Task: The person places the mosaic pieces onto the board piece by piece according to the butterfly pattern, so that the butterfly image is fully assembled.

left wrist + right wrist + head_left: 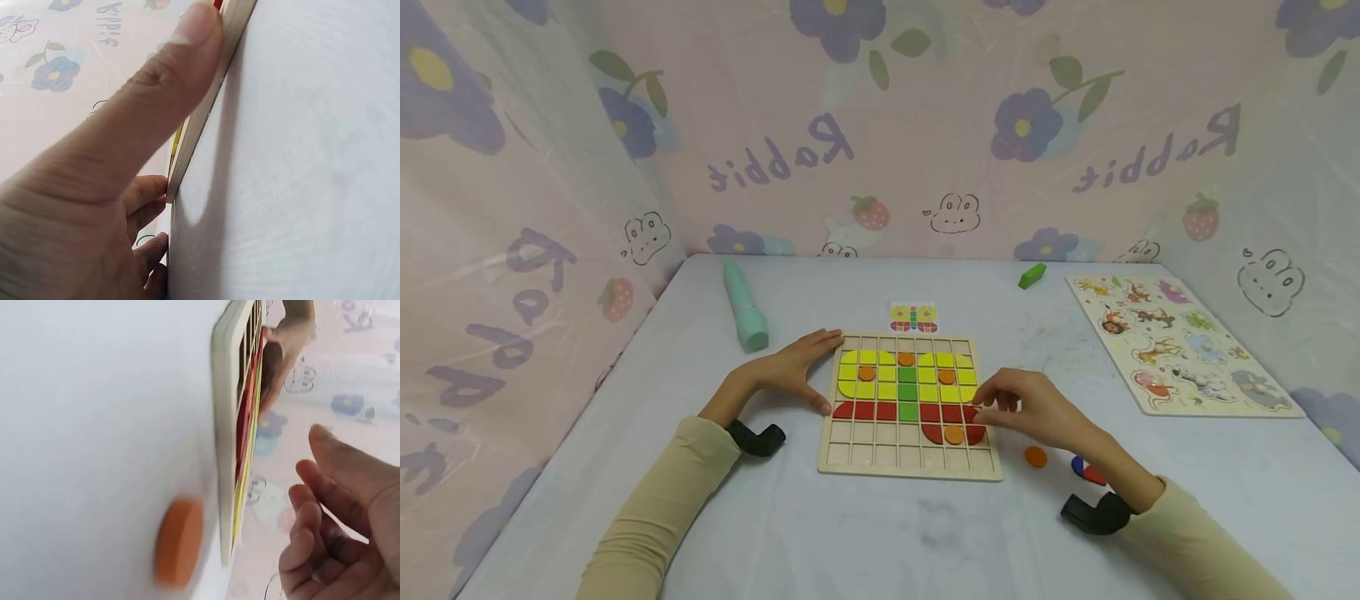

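Observation:
A wooden grid board [872,457] lies on the table, holding yellow, red, green and orange pieces in its squares. Along its left edge rests my left hand [793,368], thumb and fingers spread; in the left wrist view the thumb [165,72] touches the board's side. My right hand [1033,406] hovers at the right edge, by the red pieces [951,413]. Its fingers are loosely bent, and the right wrist view shows a gap between thumb and fingers with nothing held. An orange disc [1036,456] lies on the table below that hand.
Behind the board is a small butterfly pattern card [913,317]. A mint-green tapered object [745,307] lies at the back left. To the right are a green block [1032,276] and an animal puzzle board [1150,402]. Blue and red pieces [1088,471] lie by the right wrist.

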`<state>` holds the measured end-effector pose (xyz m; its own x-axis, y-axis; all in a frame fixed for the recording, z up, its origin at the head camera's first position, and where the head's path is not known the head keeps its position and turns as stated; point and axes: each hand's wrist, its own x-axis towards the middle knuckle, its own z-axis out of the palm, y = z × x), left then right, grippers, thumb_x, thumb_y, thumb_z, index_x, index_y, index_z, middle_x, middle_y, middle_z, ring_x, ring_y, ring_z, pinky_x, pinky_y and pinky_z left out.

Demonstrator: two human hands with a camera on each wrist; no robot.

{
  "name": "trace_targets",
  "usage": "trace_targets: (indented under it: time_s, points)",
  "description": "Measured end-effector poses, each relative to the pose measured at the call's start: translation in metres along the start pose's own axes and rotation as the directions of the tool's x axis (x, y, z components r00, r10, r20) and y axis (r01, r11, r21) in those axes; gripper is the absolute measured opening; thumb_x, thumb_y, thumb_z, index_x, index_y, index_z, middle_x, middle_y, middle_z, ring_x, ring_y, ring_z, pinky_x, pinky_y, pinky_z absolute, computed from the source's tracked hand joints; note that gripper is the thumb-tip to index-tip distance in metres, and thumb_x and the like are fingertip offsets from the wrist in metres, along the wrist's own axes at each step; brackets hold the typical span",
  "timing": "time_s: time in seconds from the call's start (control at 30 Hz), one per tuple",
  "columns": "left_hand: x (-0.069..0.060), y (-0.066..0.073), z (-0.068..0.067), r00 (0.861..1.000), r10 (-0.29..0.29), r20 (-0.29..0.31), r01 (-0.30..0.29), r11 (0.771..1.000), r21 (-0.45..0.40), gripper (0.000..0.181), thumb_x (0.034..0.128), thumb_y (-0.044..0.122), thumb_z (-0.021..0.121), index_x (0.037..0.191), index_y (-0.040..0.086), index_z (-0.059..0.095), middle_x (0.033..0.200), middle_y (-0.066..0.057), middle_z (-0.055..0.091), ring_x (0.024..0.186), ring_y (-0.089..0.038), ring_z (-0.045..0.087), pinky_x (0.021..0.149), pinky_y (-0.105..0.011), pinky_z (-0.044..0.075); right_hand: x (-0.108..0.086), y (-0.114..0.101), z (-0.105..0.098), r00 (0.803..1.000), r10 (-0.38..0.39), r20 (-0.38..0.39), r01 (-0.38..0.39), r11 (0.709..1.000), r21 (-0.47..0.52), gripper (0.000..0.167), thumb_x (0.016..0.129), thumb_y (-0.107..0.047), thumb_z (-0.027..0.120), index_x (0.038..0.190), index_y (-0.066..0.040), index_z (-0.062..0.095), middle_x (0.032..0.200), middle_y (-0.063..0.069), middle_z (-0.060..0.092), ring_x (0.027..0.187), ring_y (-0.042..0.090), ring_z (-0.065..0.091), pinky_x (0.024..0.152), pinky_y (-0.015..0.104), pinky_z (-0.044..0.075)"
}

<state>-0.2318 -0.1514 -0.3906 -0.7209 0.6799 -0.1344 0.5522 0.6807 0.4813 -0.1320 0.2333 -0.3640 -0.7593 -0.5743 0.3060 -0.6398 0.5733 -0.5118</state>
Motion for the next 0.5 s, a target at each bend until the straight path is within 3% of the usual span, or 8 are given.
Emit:
trace_targets:
  time_s: [0.23,0.5]
  points:
    - [-0.002,0.002,-0.001,1.000,-0.009,0.000,0.009,1.000,-0.010,0.113,0.0645,0.052,0.080,0.150,0.011,0.018,0.157,-0.006,0.011,0.143,-0.030,0.003,0.113,-0.052,0.010,-0.037,0.021,-0.020,1.000,-0.013,0.003,0.013,1.000,0.001,0.019,0.077,-0.015,0.076,0.094,-0.016,0.067,0.086,-0.011,0.062,0.070,0.002,0.051,0.059,0.020,0.046]
    - [-0.001,0.004,-0.001,1.000,-0.012,0.002,0.012,1.000,-0.015,0.113,0.0644,0.051,0.080,0.150,0.011,0.018,0.156,-0.007,0.012,0.143,-0.031,0.003,0.113,-0.053,0.010,-0.072,0.030,-0.044,0.988,0.081,0.135,-0.087,0.996,0.034,0.027,0.079,-0.022,0.075,0.103,-0.018,0.064,0.094,-0.007,0.063,0.077,0.008,0.053,0.063,0.023,0.047]
